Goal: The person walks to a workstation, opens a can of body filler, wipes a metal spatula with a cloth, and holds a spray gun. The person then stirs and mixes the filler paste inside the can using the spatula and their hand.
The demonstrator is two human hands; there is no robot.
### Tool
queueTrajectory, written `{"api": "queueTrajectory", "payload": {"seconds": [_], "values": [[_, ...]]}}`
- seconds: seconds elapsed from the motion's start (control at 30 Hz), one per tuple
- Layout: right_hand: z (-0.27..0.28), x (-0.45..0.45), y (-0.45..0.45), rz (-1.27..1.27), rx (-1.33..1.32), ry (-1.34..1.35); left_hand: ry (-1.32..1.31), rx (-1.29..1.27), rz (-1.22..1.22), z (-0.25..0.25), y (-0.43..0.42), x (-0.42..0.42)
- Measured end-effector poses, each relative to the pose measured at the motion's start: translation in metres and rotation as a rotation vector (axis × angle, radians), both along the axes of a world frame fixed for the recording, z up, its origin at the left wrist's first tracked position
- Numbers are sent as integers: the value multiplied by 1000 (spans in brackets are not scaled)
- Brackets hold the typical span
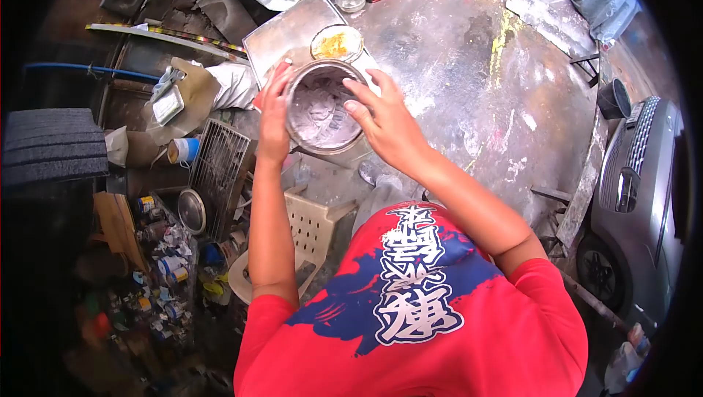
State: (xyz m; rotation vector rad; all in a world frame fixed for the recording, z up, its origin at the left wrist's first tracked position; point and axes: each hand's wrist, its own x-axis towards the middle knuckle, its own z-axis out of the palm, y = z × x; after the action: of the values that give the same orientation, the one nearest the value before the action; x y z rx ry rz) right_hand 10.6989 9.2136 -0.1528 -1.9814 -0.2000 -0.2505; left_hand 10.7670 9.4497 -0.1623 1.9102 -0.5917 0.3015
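A round metal can of thick greyish-pink paste is between my two hands, its open mouth facing up toward me. My left hand is pressed along the can's left side, with its fingers along the outer wall. On the right, my right hand is at the rim, with some fingers over the mouth and others outside it. The can's base is hidden. Just beyond it, a round container with yellow-orange material is on a pale flat board.
A beige plastic chair is close below my hands. To the left are a metal grille and a heap of used cans. A stained metal surface spreads to the right, with a grey car beyond.
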Motion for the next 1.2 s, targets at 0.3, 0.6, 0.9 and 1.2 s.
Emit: {"api": "queueTrajectory", "payload": {"seconds": [0.3,0.6,0.9,1.2], "values": [[12,2,-35,96,-293,10,146,95,-25,8,-19,3],[21,20,0,226,-696,27,220,-116,38,2,-20,-4],[84,-20,-16,271,-819,-159,143,-154,10,-6,-12,-3],[36,6,20,295,-903,-155,29,-66,-2,-4,-10,-14]]}}
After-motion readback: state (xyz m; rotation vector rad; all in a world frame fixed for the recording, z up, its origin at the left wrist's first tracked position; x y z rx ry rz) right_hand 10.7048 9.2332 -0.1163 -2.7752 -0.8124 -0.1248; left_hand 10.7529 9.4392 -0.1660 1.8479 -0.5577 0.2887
